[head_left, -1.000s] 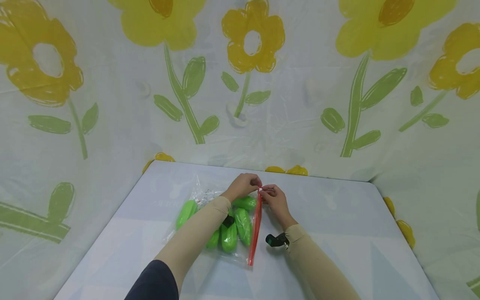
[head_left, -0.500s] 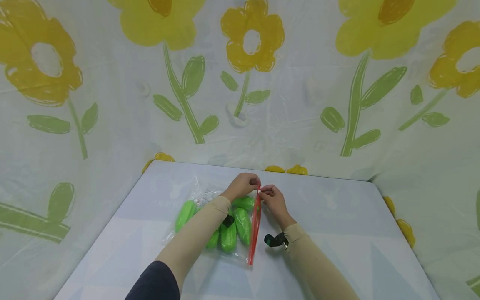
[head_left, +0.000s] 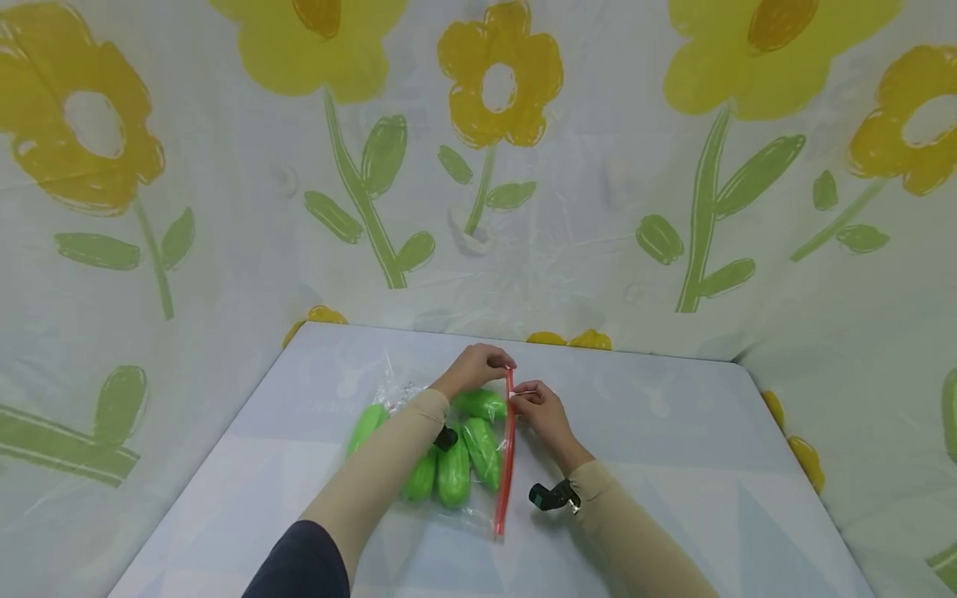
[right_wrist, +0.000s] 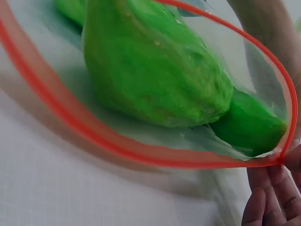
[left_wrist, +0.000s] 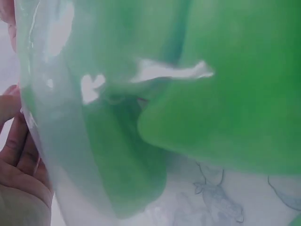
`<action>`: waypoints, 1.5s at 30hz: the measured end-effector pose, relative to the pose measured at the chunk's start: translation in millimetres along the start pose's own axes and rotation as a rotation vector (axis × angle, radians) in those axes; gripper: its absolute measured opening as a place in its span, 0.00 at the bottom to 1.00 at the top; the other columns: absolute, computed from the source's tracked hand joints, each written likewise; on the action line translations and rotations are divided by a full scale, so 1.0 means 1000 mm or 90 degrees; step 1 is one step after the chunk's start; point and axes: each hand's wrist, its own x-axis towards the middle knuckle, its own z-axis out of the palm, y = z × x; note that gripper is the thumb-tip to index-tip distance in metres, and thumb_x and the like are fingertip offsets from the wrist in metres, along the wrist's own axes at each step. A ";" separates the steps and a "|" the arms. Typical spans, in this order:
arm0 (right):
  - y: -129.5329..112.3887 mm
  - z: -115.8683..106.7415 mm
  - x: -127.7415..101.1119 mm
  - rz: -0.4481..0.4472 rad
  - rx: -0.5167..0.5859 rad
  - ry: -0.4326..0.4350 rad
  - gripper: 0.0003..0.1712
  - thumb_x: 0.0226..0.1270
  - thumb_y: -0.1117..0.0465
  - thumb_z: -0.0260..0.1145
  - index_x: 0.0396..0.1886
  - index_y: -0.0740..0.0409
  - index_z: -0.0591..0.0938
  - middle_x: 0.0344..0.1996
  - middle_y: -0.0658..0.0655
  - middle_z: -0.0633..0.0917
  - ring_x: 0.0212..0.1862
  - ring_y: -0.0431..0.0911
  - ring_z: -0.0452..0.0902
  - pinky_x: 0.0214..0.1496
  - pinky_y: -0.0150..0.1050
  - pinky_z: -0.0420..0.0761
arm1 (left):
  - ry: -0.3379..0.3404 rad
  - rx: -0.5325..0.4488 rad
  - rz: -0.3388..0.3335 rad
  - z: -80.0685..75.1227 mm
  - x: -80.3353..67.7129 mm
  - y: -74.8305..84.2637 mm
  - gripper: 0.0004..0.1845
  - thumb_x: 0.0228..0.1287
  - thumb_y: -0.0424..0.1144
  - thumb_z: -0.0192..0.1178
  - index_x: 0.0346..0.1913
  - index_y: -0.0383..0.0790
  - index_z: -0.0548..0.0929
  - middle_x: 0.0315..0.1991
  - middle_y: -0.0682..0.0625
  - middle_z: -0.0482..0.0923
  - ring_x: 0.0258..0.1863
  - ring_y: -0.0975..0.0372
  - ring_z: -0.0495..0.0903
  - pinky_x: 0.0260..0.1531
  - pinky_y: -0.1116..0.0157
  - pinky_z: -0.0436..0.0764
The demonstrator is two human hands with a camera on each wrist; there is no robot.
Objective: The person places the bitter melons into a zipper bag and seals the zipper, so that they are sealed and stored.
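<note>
A clear zip bag [head_left: 471, 519] lies on the table, holding several green, elongated, vegetable-like pieces [head_left: 453, 475]. Its red zip strip [head_left: 505, 482] runs down the bag's right side. In the right wrist view the two red edges [right_wrist: 89, 134] stand apart, so part of the mouth gapes. My left hand [head_left: 475, 370] pinches the strip's far end. Just nearer to me, my right hand [head_left: 546, 414] pinches the strip, where a small white bit shows at the fingertips. Green pieces [left_wrist: 225, 94] seen through the plastic fill most of the left wrist view. My left forearm covers part of the bag.
The white table [head_left: 673, 465] has a pale printed pattern. A flower-print curtain [head_left: 568, 232] hangs behind it and along both sides. Dark wrist cameras sit on both wrists, the right one [head_left: 549, 497] just above the tabletop.
My right hand has slid along the red strip toward me, away from my left hand. The strip's far stretch now looks straighter. My left hand still pinches the far end, shifted slightly left.
</note>
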 end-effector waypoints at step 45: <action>0.002 0.003 -0.017 -0.011 -0.071 -0.014 0.11 0.60 0.54 0.66 0.40 0.53 0.79 0.29 0.52 0.83 0.31 0.46 0.76 0.30 0.37 0.74 | 0.010 -0.024 -0.046 -0.004 -0.006 0.000 0.11 0.62 0.38 0.60 0.46 0.43 0.84 0.40 0.55 0.83 0.44 0.65 0.79 0.45 0.66 0.78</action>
